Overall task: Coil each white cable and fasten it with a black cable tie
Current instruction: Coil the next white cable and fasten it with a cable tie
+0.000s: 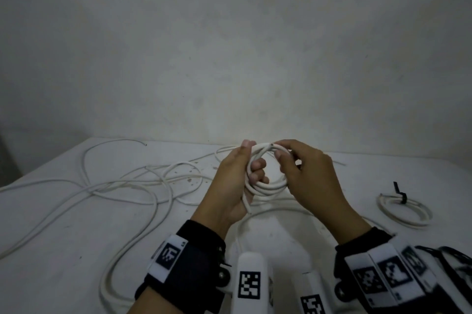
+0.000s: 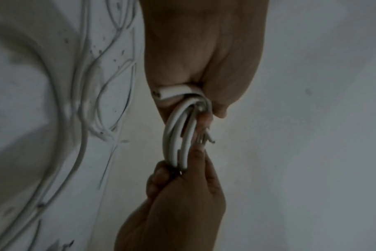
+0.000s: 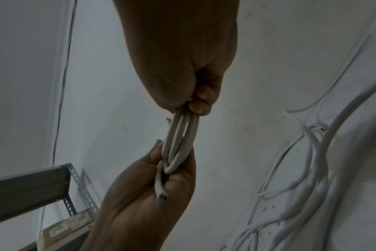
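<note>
A small coil of white cable [image 1: 268,187] is held up over the table between both hands. My left hand [image 1: 245,168] grips its left side, fingers curled through the loops, and one cut end [image 3: 161,197] sticks out past the palm. My right hand [image 1: 283,157] pinches the coil's upper right, beside the other cable end [image 1: 270,145]. In the left wrist view the left hand [image 2: 213,105] comes from above onto the coil [image 2: 176,135] and the right hand [image 2: 182,169] from below. In the right wrist view the right hand [image 3: 189,105] is at the top and the left hand [image 3: 172,166] below.
Long loose white cables [image 1: 127,183] lie tangled over the left half of the white table [image 1: 63,224]. A coiled cable [image 1: 413,225] fastened with a black tie [image 1: 401,197] lies at the right. A grey metal shelf [image 3: 28,186] stands beyond the table.
</note>
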